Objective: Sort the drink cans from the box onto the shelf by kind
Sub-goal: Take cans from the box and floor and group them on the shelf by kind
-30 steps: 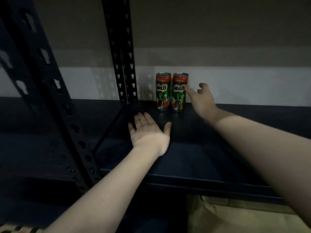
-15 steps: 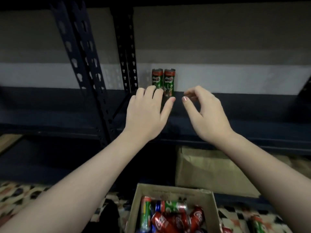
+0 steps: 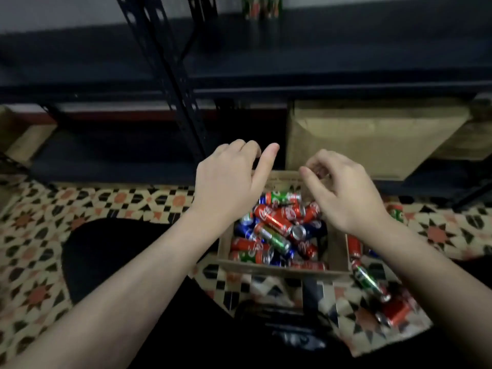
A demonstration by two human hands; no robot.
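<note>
A cardboard box (image 3: 282, 270) on the patterned floor holds several drink cans (image 3: 277, 227) in red, green and blue, lying in a heap. My left hand (image 3: 229, 179) hovers above the box's left far corner, fingers loosely curled, holding nothing. My right hand (image 3: 343, 190) hovers over the box's right far side, fingers relaxed and empty. Two green Milo cans (image 3: 262, 8) stand side by side on the dark shelf (image 3: 346, 57), cut off by the top edge of the frame.
Loose cans (image 3: 370, 280) lie on the floor right of the box. A dark perforated shelf post (image 3: 170, 75) rises left of centre. A tan cardboard box (image 3: 372, 137) sits under the shelf. My dark-clothed knees (image 3: 106, 257) flank the box.
Both hands have drawn back from the Milo cans on the shelf and come down over the box. The view has tilted down from the shelf to the floor.
</note>
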